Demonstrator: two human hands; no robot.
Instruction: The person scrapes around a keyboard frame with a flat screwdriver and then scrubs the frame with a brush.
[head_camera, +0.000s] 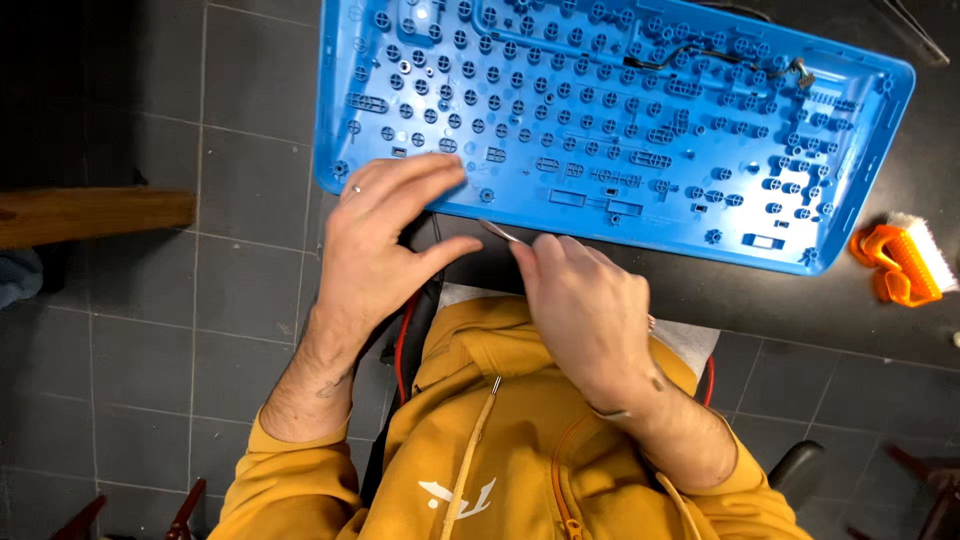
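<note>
A bright blue plastic keyboard shell (620, 110) lies inside-up on a dark table, its underside covered with several small key sockets. My left hand (380, 250), with a ring on one finger, rests flat on the shell's near left corner, fingers spread over the edge. My right hand (585, 300) is closed around a thin metal tool (500, 232), whose tip points at the shell's near edge just beside my left thumb. A short dark cable with a connector (730, 62) lies inside the shell at the far right.
An orange brush with white bristles (905, 262) lies on the table at the right. A wooden bench edge (95, 212) juts in from the left above the grey tiled floor (140, 330). My mustard hooded top (490, 450) fills the bottom.
</note>
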